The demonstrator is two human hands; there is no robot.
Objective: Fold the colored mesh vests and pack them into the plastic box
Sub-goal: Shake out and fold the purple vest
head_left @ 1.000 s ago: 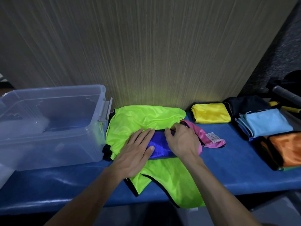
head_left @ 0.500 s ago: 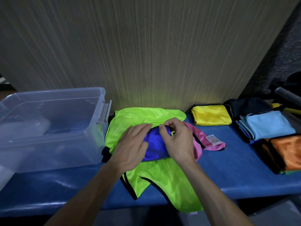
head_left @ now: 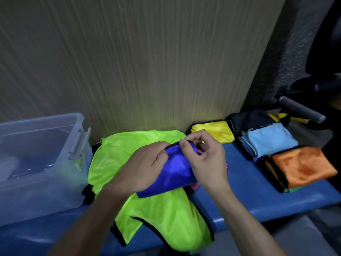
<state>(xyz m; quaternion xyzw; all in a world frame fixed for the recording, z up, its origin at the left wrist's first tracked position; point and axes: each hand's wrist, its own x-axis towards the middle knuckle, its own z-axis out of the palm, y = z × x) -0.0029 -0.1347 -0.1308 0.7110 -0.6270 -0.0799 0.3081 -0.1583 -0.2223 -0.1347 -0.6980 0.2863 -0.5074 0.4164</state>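
Note:
A folded royal-blue vest is held between both hands above a spread neon-green vest on the blue bench. My left hand grips its left side, fingers curled over the top edge. My right hand pinches the upper right edge with thumb and fingers. A pink vest peeks out beneath the blue one, mostly hidden by my right hand. The clear plastic box stands at the left of the bench, apart from both hands.
Folded vests lie at the right: yellow, black, light blue, orange. A wood-grain wall rises right behind the blue bench. A grey-handled tool lies at the far right.
Both hands have lifted the blue vest off the pile. My left hand went from lying flat on it to gripping it; my right hand moved up to pinch the top edge.

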